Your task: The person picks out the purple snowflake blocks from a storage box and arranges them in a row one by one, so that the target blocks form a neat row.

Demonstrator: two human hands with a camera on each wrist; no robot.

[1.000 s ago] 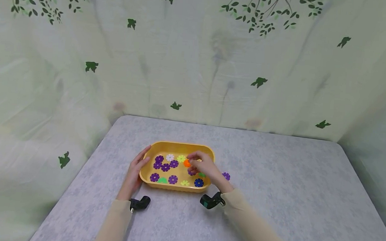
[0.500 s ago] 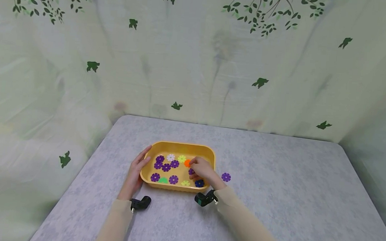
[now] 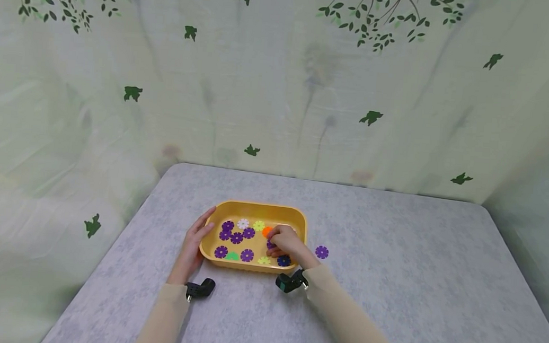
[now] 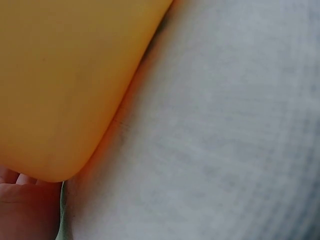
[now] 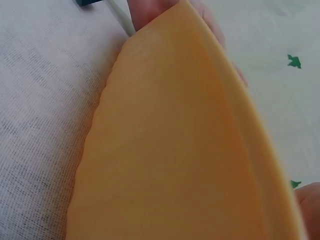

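A yellow tray with flower-shaped pieces lies on the table. My left hand grips its left end, thumb at the rim; the left wrist view shows part of that hand beside the tray's wall. Inside the tray's right part is my right hand, fingers bent down beside an orange piece and over a purple piece. Whether its fingertips hold anything is hidden. In the right wrist view the tray's outer wall covers most of the picture.
One purple flower piece lies on the grey table, right of the tray. Several purple pieces, a white one and a green one are in the tray. A patterned curtain hangs behind the table.
My right hand has moved slightly down and toward me inside the tray, covering a green piece seen before. My left hand has stayed at the tray's left end.
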